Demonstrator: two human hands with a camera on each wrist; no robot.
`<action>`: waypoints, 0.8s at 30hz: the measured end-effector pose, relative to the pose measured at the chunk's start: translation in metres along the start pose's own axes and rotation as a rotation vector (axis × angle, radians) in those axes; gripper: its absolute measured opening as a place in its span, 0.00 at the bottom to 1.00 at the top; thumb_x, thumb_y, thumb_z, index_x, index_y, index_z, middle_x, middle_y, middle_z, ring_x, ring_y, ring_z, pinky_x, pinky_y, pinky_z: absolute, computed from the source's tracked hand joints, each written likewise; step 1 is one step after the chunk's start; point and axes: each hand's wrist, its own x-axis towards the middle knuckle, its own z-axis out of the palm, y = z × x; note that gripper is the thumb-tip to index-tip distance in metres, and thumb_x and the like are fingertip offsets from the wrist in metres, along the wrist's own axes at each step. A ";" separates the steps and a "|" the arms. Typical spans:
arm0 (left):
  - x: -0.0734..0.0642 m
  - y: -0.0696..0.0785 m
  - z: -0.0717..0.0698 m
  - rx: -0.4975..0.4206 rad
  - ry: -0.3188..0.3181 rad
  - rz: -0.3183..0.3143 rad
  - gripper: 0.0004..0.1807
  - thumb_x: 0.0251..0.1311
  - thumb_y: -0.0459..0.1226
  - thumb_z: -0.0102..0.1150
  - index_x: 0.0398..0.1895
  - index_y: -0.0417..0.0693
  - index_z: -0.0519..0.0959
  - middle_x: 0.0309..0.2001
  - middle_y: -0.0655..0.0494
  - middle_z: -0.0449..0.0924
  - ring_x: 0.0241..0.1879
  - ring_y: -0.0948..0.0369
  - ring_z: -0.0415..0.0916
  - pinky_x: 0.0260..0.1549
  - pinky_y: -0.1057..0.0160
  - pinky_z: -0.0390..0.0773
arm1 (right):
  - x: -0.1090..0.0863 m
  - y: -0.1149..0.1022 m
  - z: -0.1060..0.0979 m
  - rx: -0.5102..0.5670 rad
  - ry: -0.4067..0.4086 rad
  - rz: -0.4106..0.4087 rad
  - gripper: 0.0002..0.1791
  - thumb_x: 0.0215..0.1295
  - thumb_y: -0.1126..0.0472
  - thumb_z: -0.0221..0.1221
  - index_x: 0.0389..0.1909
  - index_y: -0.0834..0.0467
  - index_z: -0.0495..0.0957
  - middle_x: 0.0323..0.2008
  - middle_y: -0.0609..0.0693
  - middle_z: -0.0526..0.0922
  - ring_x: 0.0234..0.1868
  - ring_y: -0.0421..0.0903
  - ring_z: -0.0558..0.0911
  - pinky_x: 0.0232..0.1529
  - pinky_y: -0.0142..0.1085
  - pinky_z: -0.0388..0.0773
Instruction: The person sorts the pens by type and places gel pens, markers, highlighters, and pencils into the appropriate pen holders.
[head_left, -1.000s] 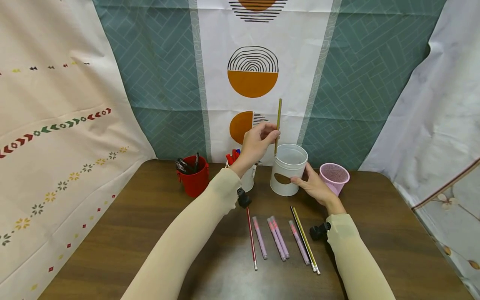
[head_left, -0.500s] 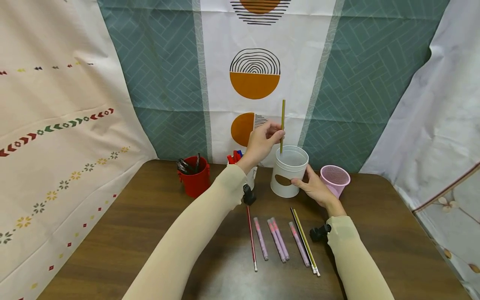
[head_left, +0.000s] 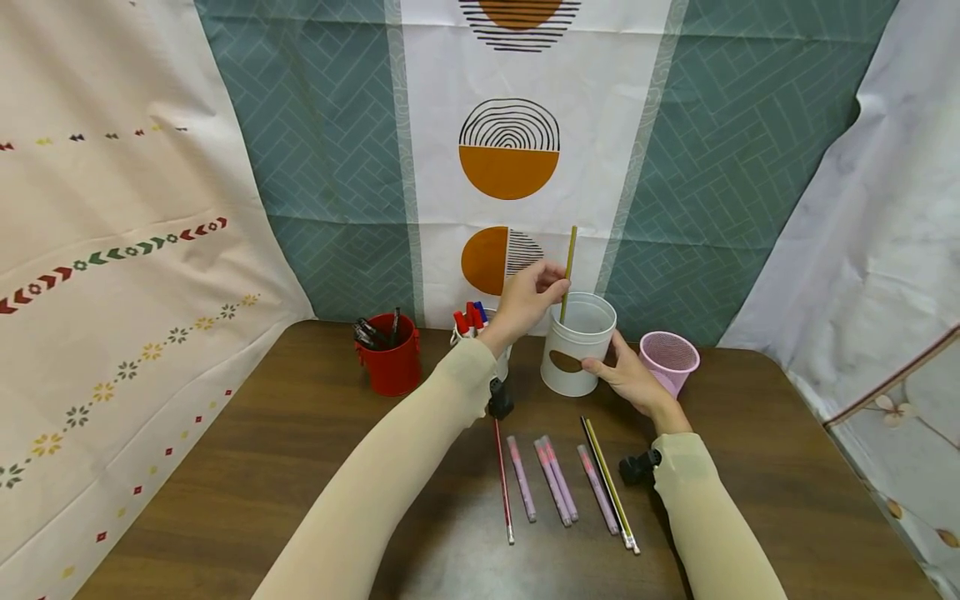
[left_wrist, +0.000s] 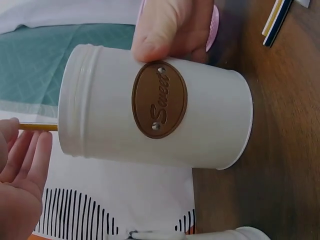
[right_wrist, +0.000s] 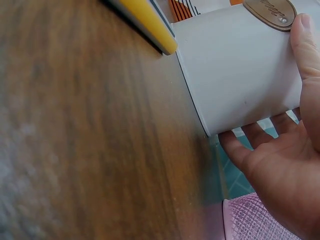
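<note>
Over the mouth of the white canister [head_left: 583,346], in the head view, I see the left hand [head_left: 530,293] pinching a yellow pencil [head_left: 572,252] between thumb and fingers; the pencil leans slightly, its upper part rising above the fingertips and its lower end dipping inside the canister's rim. From my end I also see the right hand [head_left: 632,379] gripping the canister's side, a pink mesh cup [head_left: 681,376] just beside it, and purple pens [head_left: 521,479] lying on the table [head_left: 225,467]. In the left wrist view I find a short length of pencil between the pinching fingers and the rim, and the right thumb beside a brown oval label [left_wrist: 160,100]. In the right wrist view I make out the right hand curled partway round the canister, thumb in front, fingers behind
</note>
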 end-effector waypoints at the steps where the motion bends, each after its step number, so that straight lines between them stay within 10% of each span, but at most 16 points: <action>1: 0.000 -0.001 -0.001 0.014 0.002 -0.003 0.12 0.77 0.42 0.63 0.56 0.48 0.82 0.48 0.54 0.88 0.43 0.61 0.86 0.49 0.67 0.85 | 0.000 0.000 0.000 -0.002 0.000 0.000 0.45 0.75 0.64 0.64 0.84 0.55 0.49 0.72 0.63 0.69 0.71 0.58 0.70 0.63 0.28 0.72; 11: -0.018 -0.001 -0.036 0.112 0.013 0.037 0.14 0.76 0.43 0.64 0.59 0.49 0.83 0.52 0.57 0.88 0.51 0.60 0.84 0.55 0.63 0.83 | -0.002 -0.003 0.001 -0.027 0.003 0.008 0.46 0.75 0.61 0.66 0.84 0.53 0.50 0.73 0.60 0.68 0.73 0.57 0.69 0.69 0.37 0.69; 24: -0.098 -0.007 -0.060 0.268 -0.207 0.058 0.09 0.71 0.39 0.69 0.49 0.47 0.85 0.42 0.58 0.90 0.43 0.61 0.86 0.50 0.61 0.85 | -0.002 -0.003 0.001 -0.025 0.009 -0.004 0.46 0.75 0.63 0.65 0.85 0.53 0.49 0.75 0.60 0.66 0.75 0.58 0.67 0.75 0.53 0.65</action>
